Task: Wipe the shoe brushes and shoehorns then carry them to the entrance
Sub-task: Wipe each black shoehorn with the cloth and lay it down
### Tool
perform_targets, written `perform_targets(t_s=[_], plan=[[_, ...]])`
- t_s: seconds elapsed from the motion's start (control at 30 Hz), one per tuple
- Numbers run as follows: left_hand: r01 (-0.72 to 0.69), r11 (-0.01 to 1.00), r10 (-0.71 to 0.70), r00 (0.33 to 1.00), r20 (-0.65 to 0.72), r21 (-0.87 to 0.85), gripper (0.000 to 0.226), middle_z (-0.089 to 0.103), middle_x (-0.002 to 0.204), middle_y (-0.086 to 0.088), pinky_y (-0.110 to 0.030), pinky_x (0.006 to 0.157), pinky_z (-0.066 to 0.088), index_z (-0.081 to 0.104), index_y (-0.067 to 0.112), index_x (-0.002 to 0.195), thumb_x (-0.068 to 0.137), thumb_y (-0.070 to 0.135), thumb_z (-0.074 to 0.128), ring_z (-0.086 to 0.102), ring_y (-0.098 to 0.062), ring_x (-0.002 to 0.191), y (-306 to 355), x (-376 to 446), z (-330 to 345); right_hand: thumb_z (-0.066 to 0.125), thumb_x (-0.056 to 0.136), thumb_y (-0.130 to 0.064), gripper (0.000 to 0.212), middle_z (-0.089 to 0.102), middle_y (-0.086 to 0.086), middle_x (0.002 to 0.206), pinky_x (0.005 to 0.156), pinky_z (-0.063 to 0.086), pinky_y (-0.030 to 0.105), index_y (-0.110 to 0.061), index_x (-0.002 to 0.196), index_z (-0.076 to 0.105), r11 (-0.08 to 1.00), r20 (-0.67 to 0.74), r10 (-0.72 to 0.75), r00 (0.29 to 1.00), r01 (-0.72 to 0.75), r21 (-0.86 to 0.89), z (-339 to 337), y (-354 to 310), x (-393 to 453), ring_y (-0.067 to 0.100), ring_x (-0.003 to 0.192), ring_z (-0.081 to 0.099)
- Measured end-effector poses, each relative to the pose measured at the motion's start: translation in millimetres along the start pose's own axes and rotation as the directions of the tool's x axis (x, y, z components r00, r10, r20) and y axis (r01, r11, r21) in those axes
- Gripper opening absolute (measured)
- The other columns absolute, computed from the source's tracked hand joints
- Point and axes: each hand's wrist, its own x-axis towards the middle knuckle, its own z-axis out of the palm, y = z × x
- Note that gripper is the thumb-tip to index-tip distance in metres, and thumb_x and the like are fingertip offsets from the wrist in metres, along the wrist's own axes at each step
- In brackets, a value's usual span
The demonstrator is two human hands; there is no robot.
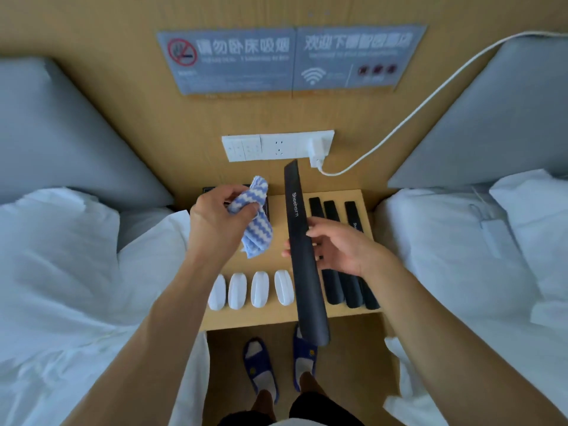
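Head view: nightstand (pixel 276 316) between two beds.
Held shoehorn (pixel 302 241): lifted over the nightstand, right hand (pixel 339 245) gripping its middle, near end past the front edge.
Cloth (pixel 253 216): bunched in the left hand (pixel 215 219), just left of it.
Tabletop: three shoehorns (pixel 347 287) right, four white shoe brushes (pixel 250 290) near-left.

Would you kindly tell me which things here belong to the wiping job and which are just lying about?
Part of the job:
- held shoehorn in the right hand
- striped cloth in the left hand
- three shoehorns on the nightstand
- four white shoe brushes

Just lying about:
- charger and its cable
- wall signs
- pillows
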Motion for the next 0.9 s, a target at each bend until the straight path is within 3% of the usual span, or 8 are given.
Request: perform_targets(t_s=[0.17, 0.33, 0.47, 0.57, 0.67, 0.73, 0.8, 0.9], plan=[[-0.062, 0.998, 0.061, 0.995, -0.075, -0.022, 0.016, 0.067, 0.073, 0.017, -0.022, 0.058, 0.048, 0.068, 0.035, 0.092, 0.081, 0.024, 0.072, 0.062, 0.001, 0.066, 42, 0, -33, 0.052, 0.092, 0.004, 0.050, 0.066, 0.026, 0.125, 0.091, 0.054, 0.057, -0.012, 0.139, 0.052, 0.987, 0.109, -0.161, 0.981, 0.161, 0.008, 35, -29, -25, 0.044, 0.119, 0.063], [-0.156, 0.988, 0.152, 0.979, -0.133, -0.020, 0.017, 0.067, 0.076, 0.020, -0.017, 0.059, 0.044, 0.068, 0.037, 0.089, 0.082, 0.022, 0.072, 0.062, 0.001, 0.068, 79, 2, -67, 0.050, 0.089, 0.016, 0.048, 0.071, 0.022, 0.118, 0.099, 0.051, 0.059, -0.010, 0.128, 0.063, 0.919, 0.012, -0.375, 0.927, 0.374, -0.126, 68, -61, -52, 0.042, 0.110, 0.069], [-0.290, 0.957, 0.290, 0.937, -0.196, 0.029, 0.026, 0.066, 0.073, 0.025, -0.005, 0.057, 0.041, 0.067, 0.039, 0.086, 0.082, 0.015, 0.072, 0.060, 0.007, 0.066, 113, 2, -90, 0.061, 0.087, 0.013, 0.034, 0.077, 0.011, 0.101, 0.084, 0.059, 0.040, -0.012, 0.105, 0.074, 0.782, -0.127, -0.570, 0.812, 0.488, -0.389, 95, -81, -75, 0.030, 0.098, 0.074], [-0.421, 0.899, 0.438, 0.862, -0.254, 0.122, 0.026, 0.065, 0.079, 0.020, -0.001, 0.065, 0.039, 0.068, 0.035, 0.091, 0.081, 0.012, 0.073, 0.059, 0.013, 0.078, 142, 2, -102, 0.069, 0.085, 0.004, 0.030, 0.078, -0.003, 0.091, 0.075, 0.053, 0.028, -0.024, 0.094, 0.076, 0.676, -0.132, -0.660, 0.740, 0.507, -0.535, 113, -88, -89, 0.014, 0.086, 0.073], [-0.525, 0.819, 0.572, 0.778, -0.258, 0.233, 0.019, 0.065, 0.094, 0.009, -0.013, 0.066, 0.045, 0.074, 0.018, 0.099, 0.082, 0.010, 0.072, 0.061, -0.004, 0.079, 166, 3, -107, 0.072, 0.084, 0.003, 0.030, 0.078, -0.003, 0.093, 0.082, 0.057, 0.033, -0.024, 0.097, 0.077, 0.598, -0.067, -0.709, 0.702, 0.547, -0.586, 127, -90, -99, 0.014, 0.089, 0.074], [-0.560, 0.762, 0.638, 0.735, -0.229, 0.326, 0.018, 0.065, 0.095, 0.000, -0.033, 0.067, 0.052, 0.075, 0.011, 0.101, 0.084, 0.008, 0.072, 0.063, -0.018, 0.078, 178, 6, -106, 0.073, 0.084, 0.002, 0.031, 0.078, -0.002, 0.097, 0.089, 0.057, 0.036, -0.024, 0.101, 0.078, 0.558, -0.026, -0.732, 0.681, 0.578, -0.596, 132, -92, -104, 0.015, 0.093, 0.074], [-0.565, 0.724, 0.665, 0.725, -0.181, 0.395, 0.014, 0.063, 0.092, -0.005, -0.043, 0.064, 0.051, 0.075, 0.007, 0.098, 0.085, 0.008, 0.071, 0.061, -0.026, 0.075, 185, 10, -104, 0.074, 0.083, 0.000, 0.035, 0.079, -0.006, 0.095, 0.088, 0.057, 0.033, -0.031, 0.099, 0.079, 0.522, -0.018, -0.765, 0.644, 0.602, -0.604, 135, -92, -107, 0.011, 0.092, 0.074], [-0.543, 0.693, 0.661, 0.741, -0.118, 0.475, 0.010, 0.061, 0.090, -0.005, -0.045, 0.061, 0.049, 0.075, 0.006, 0.092, 0.087, 0.012, 0.068, 0.059, -0.026, 0.074, 189, 14, -97, 0.073, 0.083, 0.000, 0.041, 0.078, -0.011, 0.092, 0.080, 0.055, 0.021, -0.040, 0.095, 0.077, 0.447, -0.012, -0.813, 0.582, 0.610, -0.654, 138, -89, -106, 0.005, 0.088, 0.073]])
